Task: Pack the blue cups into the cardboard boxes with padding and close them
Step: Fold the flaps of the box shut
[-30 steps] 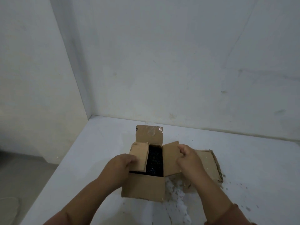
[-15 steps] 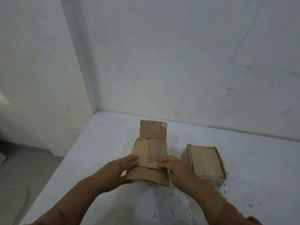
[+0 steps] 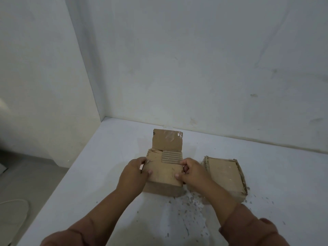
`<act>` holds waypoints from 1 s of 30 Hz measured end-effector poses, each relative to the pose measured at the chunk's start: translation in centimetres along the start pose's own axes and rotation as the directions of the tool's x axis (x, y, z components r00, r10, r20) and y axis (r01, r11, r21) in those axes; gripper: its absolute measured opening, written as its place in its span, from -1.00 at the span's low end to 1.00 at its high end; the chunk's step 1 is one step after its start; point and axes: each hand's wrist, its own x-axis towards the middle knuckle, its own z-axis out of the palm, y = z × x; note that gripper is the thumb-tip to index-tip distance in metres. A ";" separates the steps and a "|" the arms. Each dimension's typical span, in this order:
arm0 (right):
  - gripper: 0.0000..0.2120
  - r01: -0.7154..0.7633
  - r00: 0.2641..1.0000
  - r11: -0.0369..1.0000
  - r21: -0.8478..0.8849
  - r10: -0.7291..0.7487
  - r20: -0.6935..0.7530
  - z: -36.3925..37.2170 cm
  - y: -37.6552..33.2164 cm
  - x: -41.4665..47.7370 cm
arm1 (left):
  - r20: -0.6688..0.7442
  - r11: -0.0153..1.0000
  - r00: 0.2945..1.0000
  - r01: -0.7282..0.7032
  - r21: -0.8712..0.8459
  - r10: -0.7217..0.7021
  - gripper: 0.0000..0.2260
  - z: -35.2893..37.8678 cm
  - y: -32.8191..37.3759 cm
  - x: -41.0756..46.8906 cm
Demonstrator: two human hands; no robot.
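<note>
A small cardboard box (image 3: pixel 164 176) stands on the white table (image 3: pixel 266 174) in front of me. Its side and near flaps are folded flat over the top, while the far flap (image 3: pixel 167 140) stands upright with clear tape on it. My left hand (image 3: pixel 135 172) presses on the box's left edge, thumb on the near flap. My right hand (image 3: pixel 190 172) holds the right edge, fingers pinching the flap down. A second cardboard box (image 3: pixel 224 176), shut and worn at the edges, lies just right of it. No blue cup shows; the box contents are hidden.
White walls meet in a corner (image 3: pixel 102 119) behind the boxes. The table's left edge (image 3: pixel 58 181) drops to a grey floor. Small scraps and specks (image 3: pixel 188 205) are scattered on the table near the boxes.
The box was open with dark padding showing; the side flaps were folded shut, then the near flap was brought over them. Both hands now press it down.
</note>
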 end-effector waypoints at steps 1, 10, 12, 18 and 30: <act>-0.60 -0.013 1.000 1.000 -0.001 0.013 0.013 -0.2 -0.3 0.5 | 0.024 1.000 1.000 0.000 0.020 0.000 -0.56 -0.1 0.1 0.3; -0.18 -0.056 0.989 0.878 0.475 0.114 -0.094 -2.6 -4.6 6.1 | 0.090 0.997 0.996 0.005 0.072 -0.011 -0.53 -0.9 0.6 0.7; -0.33 0.036 0.992 0.924 0.380 0.012 -0.124 -2.9 -4.9 5.5 | 0.100 0.999 0.995 -0.004 0.053 -0.001 -0.54 -1.0 0.4 0.8; -0.71 0.429 0.889 0.837 -0.338 -0.458 -0.006 -1.1 -2.4 1.7 | 0.115 1.000 0.993 -0.022 -0.012 0.023 -0.35 -0.9 0.0 1.3; -0.60 0.380 0.918 0.690 -0.616 -0.362 0.161 2.0 -3.0 -2.1 | 0.227 0.886 0.951 -0.283 0.368 0.210 -0.59 -0.7 0.0 0.9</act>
